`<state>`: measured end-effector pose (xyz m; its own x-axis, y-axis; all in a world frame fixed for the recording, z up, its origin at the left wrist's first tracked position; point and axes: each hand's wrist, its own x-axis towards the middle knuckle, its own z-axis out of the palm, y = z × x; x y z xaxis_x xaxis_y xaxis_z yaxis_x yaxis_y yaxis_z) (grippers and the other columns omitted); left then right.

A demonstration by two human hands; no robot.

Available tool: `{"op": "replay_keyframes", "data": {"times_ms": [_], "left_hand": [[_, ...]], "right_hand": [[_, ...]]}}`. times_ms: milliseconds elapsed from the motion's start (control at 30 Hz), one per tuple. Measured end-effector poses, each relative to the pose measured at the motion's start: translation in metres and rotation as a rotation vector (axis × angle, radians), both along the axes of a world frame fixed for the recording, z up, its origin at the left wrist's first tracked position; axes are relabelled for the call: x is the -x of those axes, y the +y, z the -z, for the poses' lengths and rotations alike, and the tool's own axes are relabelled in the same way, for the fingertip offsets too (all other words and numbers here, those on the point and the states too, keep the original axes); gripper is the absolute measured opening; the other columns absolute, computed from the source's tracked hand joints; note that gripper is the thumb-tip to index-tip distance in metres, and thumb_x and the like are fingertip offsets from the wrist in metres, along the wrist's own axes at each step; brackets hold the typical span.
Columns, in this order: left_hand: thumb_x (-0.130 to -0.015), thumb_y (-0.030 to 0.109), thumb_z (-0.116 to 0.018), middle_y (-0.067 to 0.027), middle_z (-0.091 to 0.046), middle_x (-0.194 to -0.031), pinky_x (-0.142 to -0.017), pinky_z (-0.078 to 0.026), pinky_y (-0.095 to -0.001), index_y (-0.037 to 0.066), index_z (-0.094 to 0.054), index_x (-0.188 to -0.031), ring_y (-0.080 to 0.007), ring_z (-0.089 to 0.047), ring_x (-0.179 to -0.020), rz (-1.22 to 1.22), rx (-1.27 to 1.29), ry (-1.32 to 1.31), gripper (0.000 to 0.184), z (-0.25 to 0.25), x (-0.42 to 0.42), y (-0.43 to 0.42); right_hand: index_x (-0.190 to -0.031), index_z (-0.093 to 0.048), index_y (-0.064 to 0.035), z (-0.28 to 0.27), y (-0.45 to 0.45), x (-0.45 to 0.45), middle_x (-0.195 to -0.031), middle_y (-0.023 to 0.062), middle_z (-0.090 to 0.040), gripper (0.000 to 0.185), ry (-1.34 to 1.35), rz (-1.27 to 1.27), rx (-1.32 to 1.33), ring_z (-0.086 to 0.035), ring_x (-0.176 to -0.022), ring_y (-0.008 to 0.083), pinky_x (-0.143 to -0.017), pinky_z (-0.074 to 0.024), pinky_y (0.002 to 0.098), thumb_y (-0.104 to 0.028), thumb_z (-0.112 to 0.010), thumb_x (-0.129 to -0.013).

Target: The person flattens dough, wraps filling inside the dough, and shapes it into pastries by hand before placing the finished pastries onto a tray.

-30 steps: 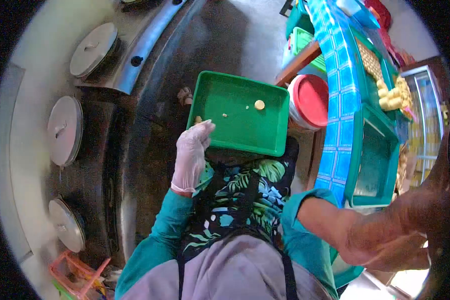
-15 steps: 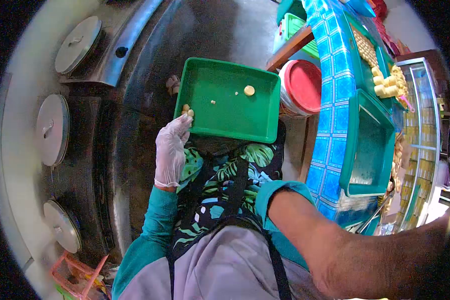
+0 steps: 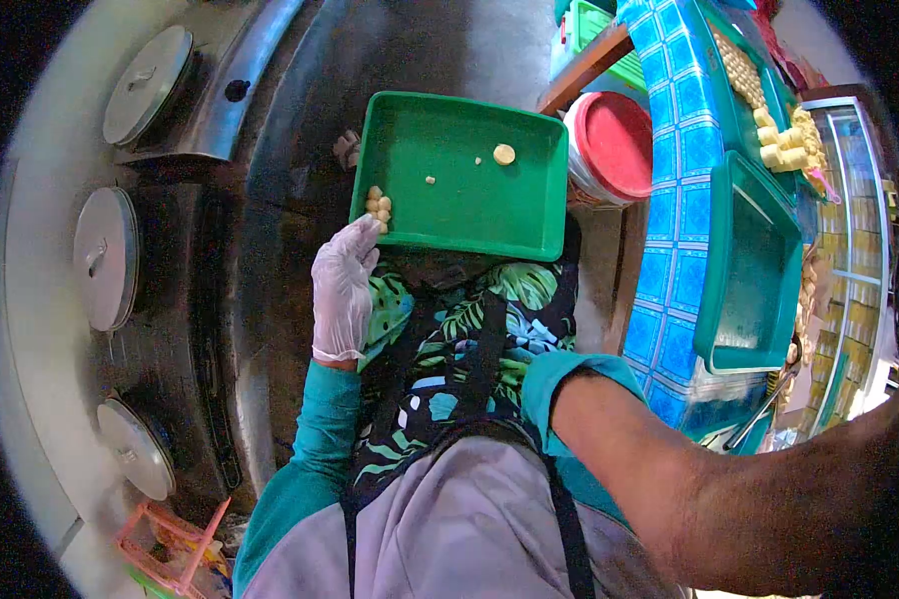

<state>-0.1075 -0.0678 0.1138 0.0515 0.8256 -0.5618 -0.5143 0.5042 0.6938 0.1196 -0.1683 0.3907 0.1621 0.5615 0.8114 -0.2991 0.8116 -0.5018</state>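
A green rectangular tray (image 3: 459,215) is above my lap, with its near-left corner covered by my gloved left hand (image 3: 344,290). The fingers of that hand are closed over the rim, the thumb on the outer side. Against the fingertips, inside the corner, lie several small pale dough balls (image 3: 379,203). Farther right in the tray are a flat round dough piece (image 3: 504,155) and two small crumbs. My right forearm (image 3: 659,459) stretches to the right, bare below a rolled teal sleeve; the hand itself is outside the picture.
On the right stands a table with a blue tiled cover (image 3: 674,210), bearing an empty teal tray (image 3: 754,270) and another tray with dough pieces (image 3: 789,150). A bucket with a red lid (image 3: 614,145) stands beside it. Metal lids (image 3: 107,258) line the dark stove on the left.
The tray appears higher in view, and my left hand has slid slightly back from the dough balls, so more of them show. My right forearm still reaches right.
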Motion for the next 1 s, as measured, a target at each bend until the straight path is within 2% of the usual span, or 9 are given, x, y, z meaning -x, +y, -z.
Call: {"op": "replay_keyframes", "data": {"times_ms": [500, 567, 633, 700, 733, 800, 833, 867, 1000], "left_hand": [[-0.096, 0.026, -0.052, -0.007, -0.065, -0.122, -0.098, -0.04, -0.0339, 0.004, -0.061, -0.122, -0.0187, -0.058, -0.116, -0.021, 0.014, -0.024, 0.035, 0.015, -0.002, 0.006], [-0.095, 0.025, -0.053, -0.0075, -0.065, -0.122, -0.098, -0.04, -0.0341, 0.004, -0.061, -0.122, -0.0192, -0.058, -0.117, -0.038, 0.027, -0.04, 0.036, 0.018, 0.002, 0.003], [-0.094, 0.022, -0.055, -0.0102, -0.064, -0.122, -0.098, -0.042, -0.0345, 0.001, -0.06, -0.123, -0.0206, -0.057, -0.118, -0.083, 0.023, -0.063, 0.036, 0.019, 0.004, 0.008], [-0.095, 0.021, -0.055, -0.0113, -0.064, -0.122, -0.098, -0.043, -0.0348, 0.0, -0.06, -0.123, -0.0211, -0.057, -0.118, -0.112, -0.014, -0.148, 0.036, 0.027, 0.012, 0.014], [-0.095, 0.02, -0.055, -0.0124, -0.063, -0.123, -0.098, -0.044, -0.0351, -0.001, -0.06, -0.123, -0.0216, -0.058, -0.117, -0.129, -0.054, -0.221, 0.035, 0.03, 0.015, 0.016], [-0.096, 0.018, -0.055, -0.0141, -0.062, -0.123, -0.099, -0.045, -0.0357, -0.003, -0.06, -0.123, -0.0223, -0.058, -0.117, -0.174, -0.047, -0.24, 0.035, 0.029, 0.02, 0.02], [-0.096, 0.019, -0.054, -0.0146, -0.062, -0.124, -0.1, -0.045, -0.0359, -0.004, -0.059, -0.124, -0.0228, -0.057, -0.117, -0.193, -0.036, -0.232, 0.036, 0.031, 0.025, 0.023], [-0.097, 0.019, -0.054, -0.0151, -0.061, -0.124, -0.1, -0.045, -0.036, -0.005, -0.058, -0.125, -0.0233, -0.057, -0.118, -0.211, -0.028, -0.224, 0.037, 0.032, 0.027, 0.027], [-0.1, 0.019, -0.048, -0.0176, -0.06, -0.128, -0.104, -0.042, -0.0375, -0.005, -0.055, -0.128, -0.0249, -0.055, -0.121, -0.253, -0.026, -0.208, 0.038, 0.027, 0.039, 0.03]], "right_hand": [[-0.121, -0.055, 0.0012, 0.001, 0.016, -0.002, -0.124, 0.0173, -0.05, 0.045, 0.095, -0.103, 0.032, -0.051, -0.101, 0.0257, -0.081, -0.0467, 0.04, -0.025, -0.065, -0.085], [-0.12, -0.056, 0.0012, 0.002, 0.033, 0.0, -0.123, 0.0164, -0.052, 0.044, 0.193, -0.189, 0.048, -0.052, -0.099, 0.0248, -0.081, -0.0466, 0.0397, -0.024, -0.065, -0.085], [-0.119, -0.057, 0.0011, 0.022, 0.059, 0.003, -0.122, 0.0156, -0.053, 0.042, 0.486, -0.344, 0.099, -0.053, -0.098, 0.0239, -0.081, -0.0466, 0.0394, -0.023, -0.065, -0.085], [-0.118, -0.058, 0.001, 0.078, 0.093, 0.009, -0.121, 0.0147, -0.055, 0.04, 0.595, -0.168, 0.251, -0.054, -0.096, 0.023, -0.08, -0.0465, 0.039, -0.021, -0.065, -0.085], [-0.117, -0.062, -0.0022, 0.129, 0.113, 0.011, -0.115, 0.0143, -0.061, 0.038, 0.216, 0.215, 0.474, -0.06, -0.089, 0.0238, -0.077, -0.0509, 0.0363, -0.018, -0.07, -0.083], [-0.107, -0.069, -0.0054, 0.236, 0.155, 0.011, -0.102, 0.0141, -0.069, 0.029, -0.639, 0.66, 0.685, -0.067, -0.085, 0.0259, -0.075, -0.0547, 0.033, -0.007, -0.073, -0.078], [-0.094, -0.071, -0.0026, 0.294, 0.162, 0.016, -0.102, 0.0117, -0.07, 0.016, -0.84, 0.516, 0.835, -0.067, -0.093, 0.0217, -0.084, -0.0514, 0.0313, -0.006, -0.07, -0.078], [-0.097, -0.068, -0.0032, 0.34, 0.169, 0.025, -0.09, 0.0173, -0.064, 0.021, -0.934, 0.56, 0.592, -0.064, -0.079, 0.0321, -0.071, -0.0533, 0.0413, -0.001, -0.066, -0.076], [-0.095, -0.069, -0.0043, 0.398, 0.171, 0.053, -0.08, 0.0152, -0.06, 0.02, -1.303, 0.725, 0.579, -0.058, -0.077, 0.0346, -0.072, -0.0498, 0.0427, 0.002, -0.063, -0.077]]}}
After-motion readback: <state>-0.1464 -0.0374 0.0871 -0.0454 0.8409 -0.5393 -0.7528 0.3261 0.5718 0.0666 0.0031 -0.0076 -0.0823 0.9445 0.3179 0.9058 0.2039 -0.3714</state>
